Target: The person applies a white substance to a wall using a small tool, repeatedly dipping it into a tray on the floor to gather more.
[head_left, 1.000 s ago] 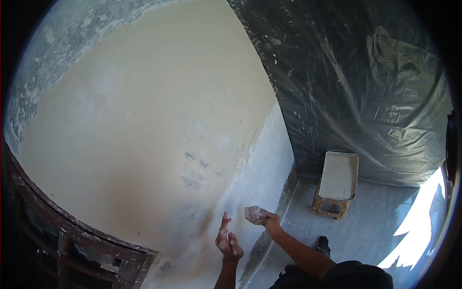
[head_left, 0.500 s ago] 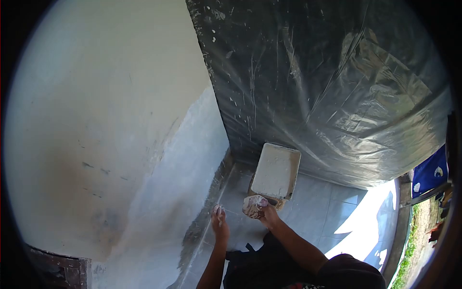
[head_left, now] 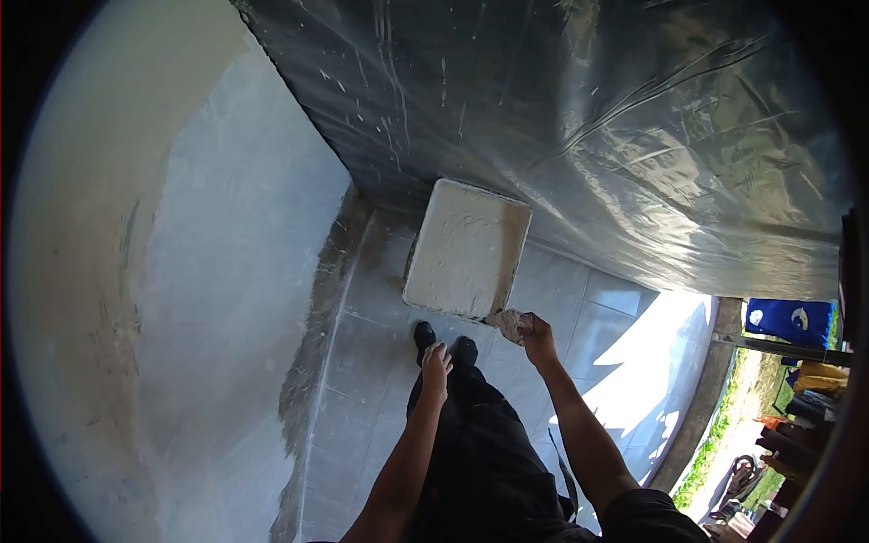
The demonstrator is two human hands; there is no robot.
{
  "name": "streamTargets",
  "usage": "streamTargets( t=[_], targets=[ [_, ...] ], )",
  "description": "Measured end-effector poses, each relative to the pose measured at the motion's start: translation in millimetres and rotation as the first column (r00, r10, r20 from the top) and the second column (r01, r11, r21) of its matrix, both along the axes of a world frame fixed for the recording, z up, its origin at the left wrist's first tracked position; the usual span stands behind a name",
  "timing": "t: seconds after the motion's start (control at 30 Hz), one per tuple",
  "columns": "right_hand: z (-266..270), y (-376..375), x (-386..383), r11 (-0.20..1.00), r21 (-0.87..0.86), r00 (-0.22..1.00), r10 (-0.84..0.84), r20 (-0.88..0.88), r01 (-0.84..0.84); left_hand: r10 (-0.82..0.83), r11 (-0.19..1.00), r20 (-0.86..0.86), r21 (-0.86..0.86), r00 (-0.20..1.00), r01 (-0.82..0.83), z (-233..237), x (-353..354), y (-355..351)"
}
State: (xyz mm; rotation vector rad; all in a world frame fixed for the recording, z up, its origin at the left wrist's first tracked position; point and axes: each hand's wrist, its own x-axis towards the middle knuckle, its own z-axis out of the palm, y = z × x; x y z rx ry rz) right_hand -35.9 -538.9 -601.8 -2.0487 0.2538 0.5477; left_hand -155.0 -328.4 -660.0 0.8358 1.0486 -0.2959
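Note:
My right hand (head_left: 538,335) grips a flat, plaster-smeared tool (head_left: 509,326) whose exact kind I cannot make out. It sits at the lower right corner of a rectangular tray (head_left: 408,271), close to the rim. Pale, wet-looking plaster (head_left: 466,249) with small pits on its surface fills much of the tray. Below the tray, in front of my legs, is my left hand (head_left: 436,362). White plaster marks its fingers, which are curled together; whatever they may hold is hidden.
A wall (head_left: 226,226) with a lighter coated area stands on the left. Dark plastic sheeting (head_left: 579,163) hangs beyond the tray. My shoes (head_left: 424,335) are on the grey tiled floor (head_left: 362,362). A blue cloth (head_left: 787,321) hangs at the right, above assorted items outside.
My view has tilted down, bringing my legs and shoes into sight. My right hand has moved with the tool to the tray's lower right corner. My left hand stays curled.

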Motion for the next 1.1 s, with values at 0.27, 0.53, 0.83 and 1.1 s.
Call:
streamTargets(
  t=[0.27, 0.53, 0.83, 1.1],
  targets=[
    [-46, 45, 50, 0.946, -0.131, 0.954, 0.291, -0.067, -0.297, 0.245, 0.875, -0.074, -0.412, 0.967, -0.253, -53, 57, -6],
    [-76, 61, 57, 0.869, -0.189, 0.889, 0.456, -0.051, -0.457, 0.436, 0.626, -0.254, -0.604, 0.863, -0.494, -67, 81, -25],
    [-88, 66, 43, 0.846, -0.178, 0.858, 0.514, 0.014, -0.503, 0.462, 0.562, -0.311, -0.622, 0.831, -0.545, -52, 90, -24],
    [-79, 69, 51, 0.829, -0.157, 0.844, 0.530, -0.084, -0.537, 0.528, 0.472, -0.350, -0.637, 0.774, -0.609, -55, 90, -23]
  ],
)
